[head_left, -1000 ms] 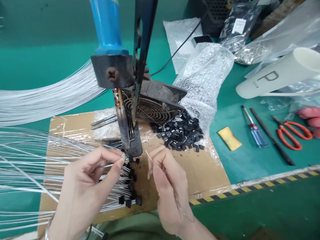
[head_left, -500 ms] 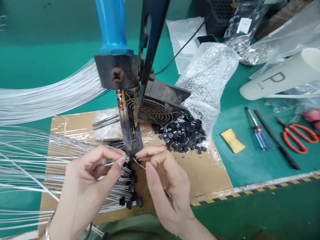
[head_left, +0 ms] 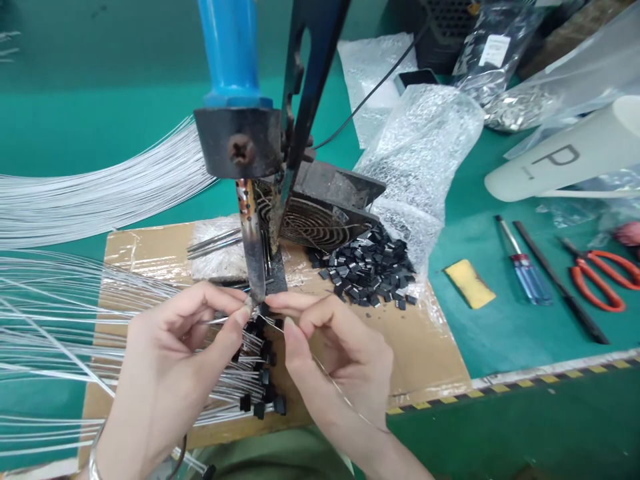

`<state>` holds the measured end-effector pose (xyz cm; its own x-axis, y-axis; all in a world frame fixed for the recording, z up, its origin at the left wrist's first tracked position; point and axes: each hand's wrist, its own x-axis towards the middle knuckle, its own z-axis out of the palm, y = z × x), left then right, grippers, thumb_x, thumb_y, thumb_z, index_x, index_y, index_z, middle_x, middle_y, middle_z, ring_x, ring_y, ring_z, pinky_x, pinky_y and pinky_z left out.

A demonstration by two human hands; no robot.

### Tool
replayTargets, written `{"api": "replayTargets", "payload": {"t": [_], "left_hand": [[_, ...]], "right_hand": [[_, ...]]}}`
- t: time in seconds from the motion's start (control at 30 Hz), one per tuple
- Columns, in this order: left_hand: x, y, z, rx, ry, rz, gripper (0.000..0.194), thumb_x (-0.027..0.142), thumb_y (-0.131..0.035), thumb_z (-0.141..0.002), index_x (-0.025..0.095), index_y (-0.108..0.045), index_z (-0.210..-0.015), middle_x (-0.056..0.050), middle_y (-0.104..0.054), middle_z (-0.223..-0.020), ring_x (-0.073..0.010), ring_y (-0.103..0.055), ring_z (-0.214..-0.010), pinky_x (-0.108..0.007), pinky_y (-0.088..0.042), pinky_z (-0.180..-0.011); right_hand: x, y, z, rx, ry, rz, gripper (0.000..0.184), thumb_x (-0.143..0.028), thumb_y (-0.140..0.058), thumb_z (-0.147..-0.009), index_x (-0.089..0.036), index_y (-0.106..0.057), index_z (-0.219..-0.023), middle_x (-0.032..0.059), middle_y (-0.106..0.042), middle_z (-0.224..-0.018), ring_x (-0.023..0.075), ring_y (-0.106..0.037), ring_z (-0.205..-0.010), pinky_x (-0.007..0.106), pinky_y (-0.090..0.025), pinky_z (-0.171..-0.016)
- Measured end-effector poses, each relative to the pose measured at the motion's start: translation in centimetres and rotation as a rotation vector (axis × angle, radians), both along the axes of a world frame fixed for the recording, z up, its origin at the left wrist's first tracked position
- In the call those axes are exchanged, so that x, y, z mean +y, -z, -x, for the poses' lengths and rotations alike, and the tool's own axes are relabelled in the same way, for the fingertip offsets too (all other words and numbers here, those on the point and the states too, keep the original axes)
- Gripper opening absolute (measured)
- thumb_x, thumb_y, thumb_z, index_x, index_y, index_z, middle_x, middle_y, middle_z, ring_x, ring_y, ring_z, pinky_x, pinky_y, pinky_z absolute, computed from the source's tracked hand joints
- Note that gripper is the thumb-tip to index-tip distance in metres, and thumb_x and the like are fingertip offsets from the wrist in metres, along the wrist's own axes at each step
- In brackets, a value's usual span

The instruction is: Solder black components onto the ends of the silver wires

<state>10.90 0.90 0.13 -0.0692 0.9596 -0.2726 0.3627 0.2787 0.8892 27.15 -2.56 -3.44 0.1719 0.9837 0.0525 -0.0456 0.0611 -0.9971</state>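
My left hand [head_left: 190, 340] pinches a thin white wire with a small black part at its end, right under the tip of the soldering iron [head_left: 251, 253]. The iron hangs tip-down from a clamp, its handle blue [head_left: 231, 47]. My right hand [head_left: 330, 347] pinches a fine strand of solder wire [head_left: 345, 393] and brings its end to the same spot at the tip. The fingertips of both hands almost meet there. Below them lie white wires with black parts [head_left: 260, 387] on their ends, spread over a sheet of cardboard [head_left: 430, 353].
A heap of loose black parts [head_left: 370, 267] lies by a bubble-wrap bag [head_left: 415, 153] and a black fan [head_left: 320, 213]. White wire bundles [head_left: 90, 193] fan out at left. A yellow sponge [head_left: 470, 283], screwdriver [head_left: 523, 270], black rod [head_left: 560, 283], orange scissors [head_left: 600, 273] and white tube [head_left: 565, 157] lie at right.
My right hand has moved left and up, bringing the solder strand to the iron's tip beside my left fingers. The left hand has stayed put.
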Motion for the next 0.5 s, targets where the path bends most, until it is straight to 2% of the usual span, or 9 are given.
{"api": "replayTargets", "payload": {"t": [0.37,0.5], "left_hand": [[0.76,-0.73,-0.75,0.015,0.012,-0.048,0.009,0.025,-0.078,-0.082,0.026,-0.078,-0.072,0.003,-0.072,-0.066,-0.0099,-0.061,-0.058,-0.015,-0.046,-0.051],[0.63,-0.76,-0.72,0.017,0.011,-0.060,0.010,0.025,-0.078,-0.082,0.026,-0.078,-0.073,0.003,-0.073,-0.068,-0.0104,-0.061,-0.059,-0.016,-0.048,-0.052]], "right_hand": [[0.26,-0.19,0.04,0.027,0.000,0.009,0.028,0.000,-0.071,-0.091,-0.025,-0.062,-0.081,0.0006,-0.086,-0.118,0.0154,-0.082,-0.109,0.022,-0.062,-0.096],[0.27,-0.30,0.03,0.030,-0.001,0.002,0.028,-0.001,-0.070,-0.092,-0.025,-0.061,-0.081,0.0015,-0.086,-0.117,0.0161,-0.083,-0.109,0.024,-0.062,-0.096]]}}
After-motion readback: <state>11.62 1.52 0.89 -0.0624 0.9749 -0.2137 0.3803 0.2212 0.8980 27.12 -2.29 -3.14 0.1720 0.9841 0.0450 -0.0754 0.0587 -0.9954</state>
